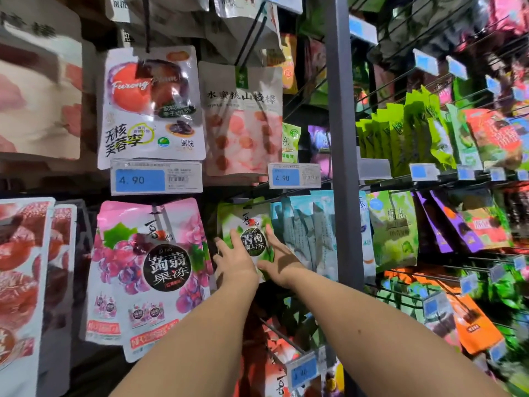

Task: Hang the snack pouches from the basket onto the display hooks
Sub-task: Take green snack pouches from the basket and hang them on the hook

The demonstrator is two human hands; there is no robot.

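Note:
A green snack pouch [252, 222] with a black round label hangs on a display hook [243, 201] in the middle of the rack. My left hand [233, 260] rests on the pouch's lower left part, fingers straight and pointing up. My right hand [279, 257] lies flat against its right edge, fingers straight. Both hands cover the pouch's lower half. The basket is out of view.
A pink grape jelly pouch [148, 267] hangs just left, light blue pouches [309, 230] just right. Above are a plum pouch [151, 104], a peach pouch [243, 121] and price tags [156, 177]. A grey upright post [343, 144] divides the rack; more hooks with pouches fill the right.

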